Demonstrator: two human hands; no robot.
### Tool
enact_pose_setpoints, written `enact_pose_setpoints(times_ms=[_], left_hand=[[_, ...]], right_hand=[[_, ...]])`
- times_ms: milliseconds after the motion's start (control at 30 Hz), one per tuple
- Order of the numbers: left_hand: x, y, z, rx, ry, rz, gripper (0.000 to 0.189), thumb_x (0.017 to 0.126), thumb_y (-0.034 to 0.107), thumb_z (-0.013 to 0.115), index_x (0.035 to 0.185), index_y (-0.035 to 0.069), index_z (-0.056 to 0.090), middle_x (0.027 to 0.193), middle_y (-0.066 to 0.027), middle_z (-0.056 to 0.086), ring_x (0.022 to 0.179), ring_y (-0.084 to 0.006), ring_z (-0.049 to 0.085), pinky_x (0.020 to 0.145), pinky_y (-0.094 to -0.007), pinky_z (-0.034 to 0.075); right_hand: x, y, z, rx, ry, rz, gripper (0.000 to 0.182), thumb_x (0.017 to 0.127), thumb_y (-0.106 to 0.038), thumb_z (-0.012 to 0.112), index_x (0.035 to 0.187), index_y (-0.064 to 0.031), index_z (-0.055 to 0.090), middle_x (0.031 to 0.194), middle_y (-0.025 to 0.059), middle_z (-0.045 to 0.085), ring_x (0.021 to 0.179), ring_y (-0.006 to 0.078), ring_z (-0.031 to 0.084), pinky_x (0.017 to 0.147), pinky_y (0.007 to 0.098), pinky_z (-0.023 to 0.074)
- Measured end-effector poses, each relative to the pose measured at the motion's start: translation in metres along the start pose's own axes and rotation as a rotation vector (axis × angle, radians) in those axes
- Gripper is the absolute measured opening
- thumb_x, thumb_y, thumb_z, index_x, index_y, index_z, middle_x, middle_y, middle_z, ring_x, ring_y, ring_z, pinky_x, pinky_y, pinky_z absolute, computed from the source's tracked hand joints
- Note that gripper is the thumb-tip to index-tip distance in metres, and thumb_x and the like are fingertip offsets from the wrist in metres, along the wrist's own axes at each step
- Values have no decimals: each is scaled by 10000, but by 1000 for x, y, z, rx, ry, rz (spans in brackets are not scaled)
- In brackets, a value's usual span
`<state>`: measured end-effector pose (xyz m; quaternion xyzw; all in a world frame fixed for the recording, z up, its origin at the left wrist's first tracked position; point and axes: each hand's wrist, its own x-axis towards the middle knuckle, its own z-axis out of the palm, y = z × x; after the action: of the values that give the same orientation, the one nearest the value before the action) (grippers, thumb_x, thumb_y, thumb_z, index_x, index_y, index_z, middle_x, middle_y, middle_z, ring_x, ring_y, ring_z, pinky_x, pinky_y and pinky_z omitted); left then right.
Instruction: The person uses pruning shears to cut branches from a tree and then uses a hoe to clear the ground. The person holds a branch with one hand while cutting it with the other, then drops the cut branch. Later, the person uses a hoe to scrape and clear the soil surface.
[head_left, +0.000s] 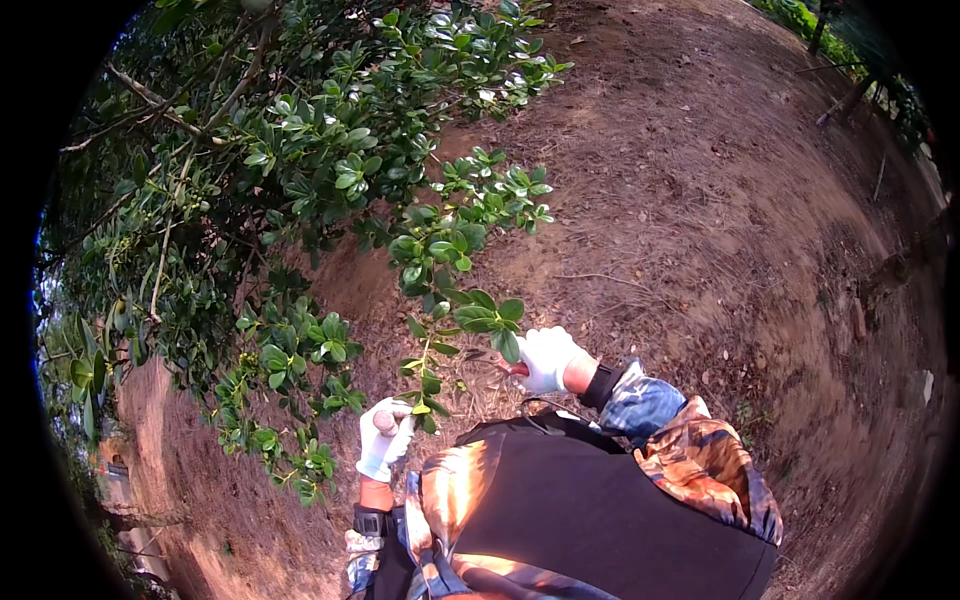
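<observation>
My left hand (385, 441), in a white glove, is closed at the tip of a leafy green twig (425, 373) hanging from the bush. A rounded brownish patch shows on the thumb side of that glove; I cannot tell whether it is dirt or something held. Also in a white glove, my right hand (551, 360) grips the red handles of pruning shears (514, 367). Their blades point left towards the twig, a little apart from it. A cluster of broad leaves (491, 319) hangs just above the shears and partly covers them.
The dense bush (300, 165) fills the upper left, with bare branches (180, 187) among its leaves. Brown sloping soil (675, 187) strewn with dry needles and thin sticks spreads to the right. Tree trunks (851, 97) stand at the upper right.
</observation>
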<state>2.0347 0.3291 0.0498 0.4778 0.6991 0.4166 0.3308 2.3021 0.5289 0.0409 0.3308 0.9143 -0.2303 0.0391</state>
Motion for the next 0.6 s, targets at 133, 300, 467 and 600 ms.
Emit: enact_pose_setpoints(times_ms=[133,300,467,600], left_hand=[[12,2,-5,92,3,170,114,729,-29,685,808,12,614,830,-55,627,760,-130,594,688,-249,475],[38,4,-10,125,-68,198,91,740,-38,663,787,11,602,808,-55,620,740,-134,584,685,-260,462],[53,-41,-35,74,-162,190,77,850,24,601,908,9,552,655,-6,552,501,-76,484,461,-223,395],[84,-45,-42,-173,-396,-77,124,832,88,647,900,-2,598,724,-3,559,615,-91,503,562,-254,422]], right_hand=[[-11,10,4,26,40,26,348,796,-386,605,945,-71,614,874,158,646,839,330,640,718,427,494],[-34,18,12,19,123,139,340,789,-375,607,945,-73,626,859,155,650,815,334,644,710,427,497],[-46,7,20,76,40,264,354,794,-394,588,918,-64,616,876,180,635,807,340,636,697,431,485],[-78,-6,34,103,178,381,355,776,-381,612,932,-62,599,864,167,622,790,338,625,694,430,475]])
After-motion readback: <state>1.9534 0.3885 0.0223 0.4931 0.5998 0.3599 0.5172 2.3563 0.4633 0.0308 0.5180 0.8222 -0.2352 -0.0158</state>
